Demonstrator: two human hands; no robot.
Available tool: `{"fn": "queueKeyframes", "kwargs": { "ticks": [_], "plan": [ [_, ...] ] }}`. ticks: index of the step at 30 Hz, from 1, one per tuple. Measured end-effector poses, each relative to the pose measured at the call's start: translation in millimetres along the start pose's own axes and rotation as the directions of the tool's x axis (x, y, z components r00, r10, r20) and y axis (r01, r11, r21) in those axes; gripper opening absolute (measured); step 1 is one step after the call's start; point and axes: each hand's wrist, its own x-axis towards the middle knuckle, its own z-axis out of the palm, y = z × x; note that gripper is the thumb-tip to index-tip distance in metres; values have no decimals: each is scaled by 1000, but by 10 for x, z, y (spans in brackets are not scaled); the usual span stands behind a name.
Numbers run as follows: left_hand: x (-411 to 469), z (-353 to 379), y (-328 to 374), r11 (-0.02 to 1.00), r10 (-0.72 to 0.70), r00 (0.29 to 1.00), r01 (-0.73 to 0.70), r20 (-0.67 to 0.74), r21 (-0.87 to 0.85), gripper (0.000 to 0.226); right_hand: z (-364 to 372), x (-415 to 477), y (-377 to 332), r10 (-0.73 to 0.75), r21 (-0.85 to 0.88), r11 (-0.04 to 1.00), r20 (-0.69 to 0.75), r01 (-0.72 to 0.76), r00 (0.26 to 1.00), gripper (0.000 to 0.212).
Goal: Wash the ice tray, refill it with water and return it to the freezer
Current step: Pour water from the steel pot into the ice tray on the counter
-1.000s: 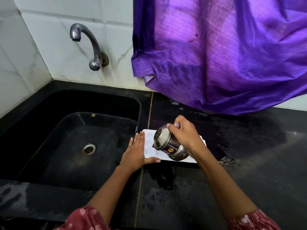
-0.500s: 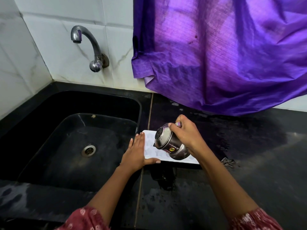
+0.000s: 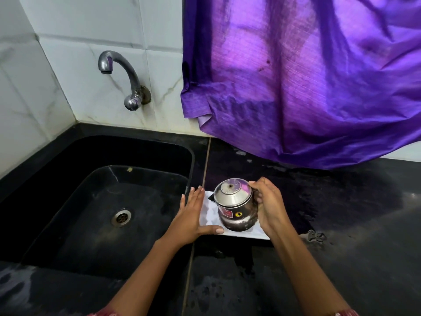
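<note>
The white ice tray (image 3: 208, 215) lies flat on the black counter just right of the sink. My left hand (image 3: 191, 216) rests on its left end with straight fingers and the thumb along the tray's near edge. My right hand (image 3: 268, 206) grips the handle side of a small steel kettle (image 3: 235, 205) with a lid, held nearly upright over the middle of the tray. The kettle and my right hand hide most of the tray.
A black sink (image 3: 68, 169) with a round drain (image 3: 121, 216) fills the left. A steel tap (image 3: 123, 76) juts from the white tiled wall. A purple curtain (image 3: 307, 76) hangs over the wet black counter (image 3: 341, 224). A crumpled scrap (image 3: 315, 236) lies right of the tray.
The kettle was tilted steeply with its lid toward the left; my right hand has brought it back nearly upright. My left hand stays on the tray.
</note>
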Motion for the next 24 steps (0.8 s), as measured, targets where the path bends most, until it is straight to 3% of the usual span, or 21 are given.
{"fn": "queueKeyframes", "kwargs": {
  "ticks": [3, 7, 9, 11, 16, 24],
  "plan": [
    [52, -23, 155, 940, 44, 998, -54, -38, -335, 105, -22, 65, 36, 17, 125, 992, -19, -15, 1000, 40],
    [177, -57, 383, 812, 16, 994, -76, -107, -578, 79, -22, 176, 69, 35, 256, 967, -43, -23, 998, 40],
    [267, -75, 437, 782, -13, 991, -74, -136, -619, 64, -11, 245, 76, 45, 298, 954, -56, -26, 997, 39],
    [384, -93, 439, 753, -39, 991, -53, -125, -656, 64, 1, 332, 81, 30, 291, 957, -70, -8, 997, 38],
    [721, -117, 431, 731, -42, 993, -45, -112, -681, 54, 19, 561, 87, -47, 75, 996, -78, 53, 996, 25],
    [1212, -58, 475, 721, -28, 991, -70, -131, -690, 65, -112, 984, 173, -157, -153, 978, -102, 141, 982, 13]
  ]
}}
